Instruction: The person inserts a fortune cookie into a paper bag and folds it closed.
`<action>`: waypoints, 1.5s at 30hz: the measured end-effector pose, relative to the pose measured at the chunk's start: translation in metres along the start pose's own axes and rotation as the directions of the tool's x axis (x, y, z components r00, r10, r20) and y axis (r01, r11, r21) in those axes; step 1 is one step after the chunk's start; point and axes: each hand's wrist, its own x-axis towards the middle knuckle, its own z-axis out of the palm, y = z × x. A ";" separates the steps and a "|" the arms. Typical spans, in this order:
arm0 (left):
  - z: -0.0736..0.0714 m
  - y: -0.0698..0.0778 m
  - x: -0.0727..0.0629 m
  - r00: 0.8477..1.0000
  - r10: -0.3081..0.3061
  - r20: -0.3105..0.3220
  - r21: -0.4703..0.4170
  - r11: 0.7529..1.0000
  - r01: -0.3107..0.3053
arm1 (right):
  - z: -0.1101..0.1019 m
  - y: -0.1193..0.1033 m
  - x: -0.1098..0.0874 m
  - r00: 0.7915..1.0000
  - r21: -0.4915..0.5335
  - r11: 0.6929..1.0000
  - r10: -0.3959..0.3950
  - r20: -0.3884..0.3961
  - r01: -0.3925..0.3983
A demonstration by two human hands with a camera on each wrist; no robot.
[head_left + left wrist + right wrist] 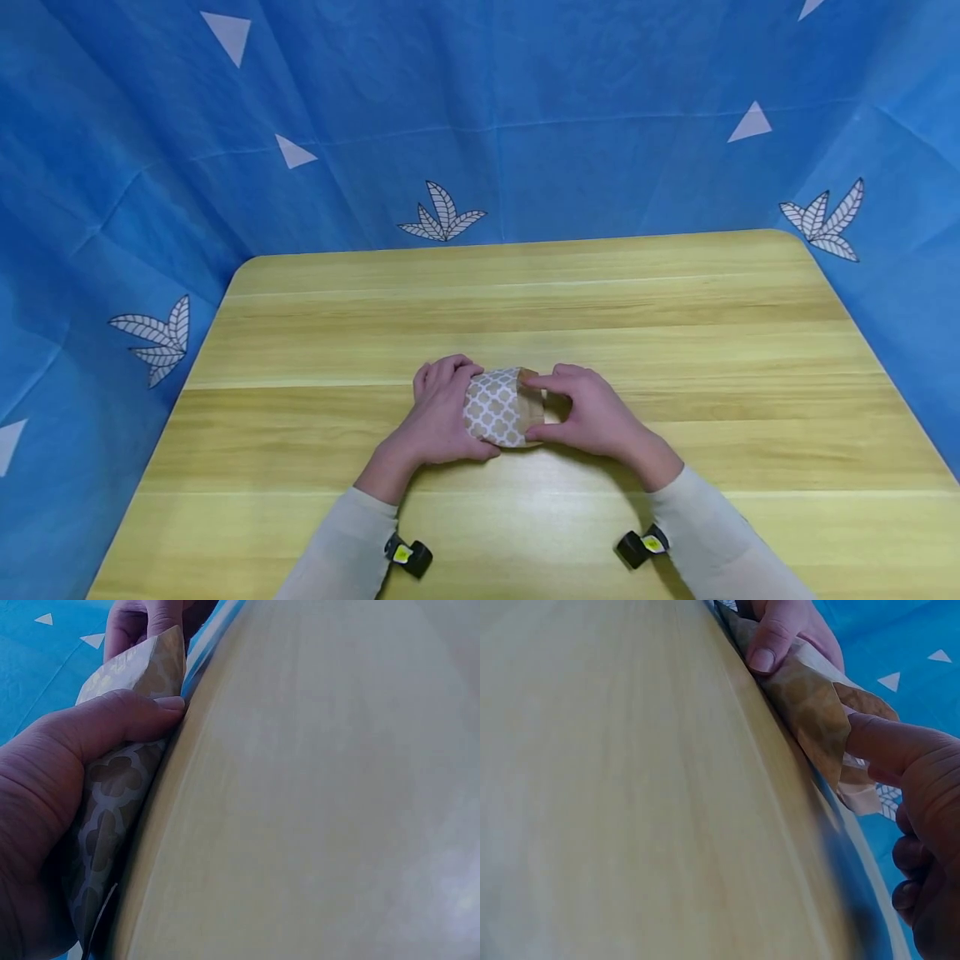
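Observation:
A small brown paper bag (492,408) with a white lattice pattern lies flattened near the middle of the table. My left hand (444,417) grips its left end, the thumb along the near side and the fingers over the far side. At the bag's right end is its mouth, where plain brown paper shows. There my right hand (596,412) holds the edges with thumb and index finger spread apart. In the right wrist view a digit of the right hand (930,772) reaches into the parted mouth of the bag (814,712), with other fingers curled below.
The wooden table (525,300) extends on all sides of the hands. Blue cloth (562,125) with white triangles and leaf prints hangs behind it and at both sides. Black wrist cameras (408,556) are strapped over the light sleeves.

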 end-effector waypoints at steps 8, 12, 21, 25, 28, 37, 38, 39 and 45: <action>-0.001 0.001 0.001 1.000 0.000 -0.001 0.003 1.000 0.000 | 0.003 -0.001 0.002 1.000 -0.008 1.000 -0.006 -0.008 0.005; -0.002 0.001 0.001 1.000 -0.004 0.004 0.007 1.000 0.004 | 0.005 -0.002 0.004 1.000 -0.036 0.999 -0.002 -0.011 0.002; -0.002 0.001 0.001 1.000 0.004 -0.013 -0.004 1.000 -0.004 | 0.011 -0.003 0.009 0.999 -0.064 0.998 -0.018 -0.027 0.017; -0.002 0.000 0.001 1.000 0.002 -0.019 0.000 1.000 -0.002 | 0.013 -0.004 0.011 0.999 -0.051 0.999 -0.021 -0.026 0.019; -0.002 0.000 0.000 1.000 -0.001 -0.018 0.001 1.000 0.001 | 0.014 -0.004 0.012 0.999 -0.043 0.999 -0.026 -0.026 0.024; -0.001 0.000 0.000 1.000 0.002 -0.006 -0.010 1.000 -0.002 | 0.013 -0.002 0.009 1.000 -0.039 0.999 0.013 -0.027 -0.014; -0.001 0.000 0.000 1.000 0.003 -0.007 -0.013 1.000 -0.004 | 0.012 -0.001 0.009 1.000 -0.039 0.999 0.017 -0.026 -0.018; -0.001 0.000 0.000 1.000 0.004 -0.007 -0.014 1.000 -0.004 | 0.012 -0.001 0.008 0.999 -0.037 0.999 0.019 -0.026 -0.020; -0.001 0.001 0.000 1.000 0.000 -0.005 -0.008 1.000 0.000 | 0.012 -0.002 0.010 1.000 -0.022 1.000 -0.004 -0.018 0.003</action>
